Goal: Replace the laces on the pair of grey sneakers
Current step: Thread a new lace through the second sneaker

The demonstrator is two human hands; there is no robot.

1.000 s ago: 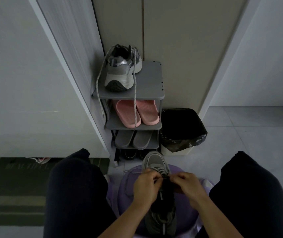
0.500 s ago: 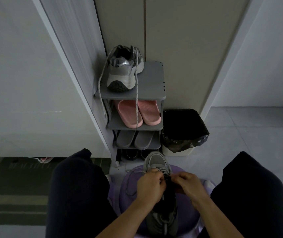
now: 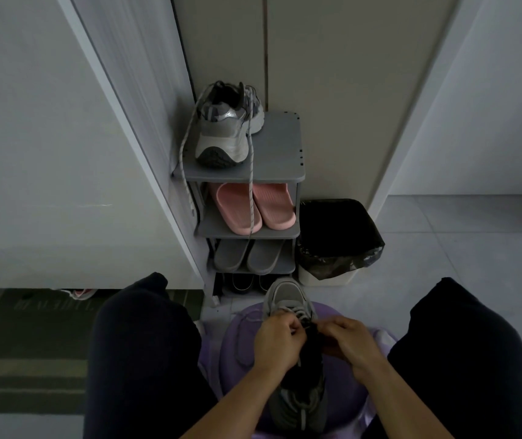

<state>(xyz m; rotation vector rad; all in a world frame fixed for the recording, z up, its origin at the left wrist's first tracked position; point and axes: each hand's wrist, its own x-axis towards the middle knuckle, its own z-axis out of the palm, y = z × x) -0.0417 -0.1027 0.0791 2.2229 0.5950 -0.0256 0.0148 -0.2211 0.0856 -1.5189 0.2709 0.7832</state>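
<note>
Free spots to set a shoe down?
Top shelf, right of the rack sneaker; floor tiles right of the bin. Crowded: stool, with the other sneaker, left hand and right hand pinching its lace. Pink slippers fill the second shelf.

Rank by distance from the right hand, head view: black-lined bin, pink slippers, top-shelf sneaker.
From the right hand:
1. black-lined bin, floor, just ahead.
2. pink slippers, second shelf, ahead-left.
3. top-shelf sneaker, highest, ahead-left.
</note>
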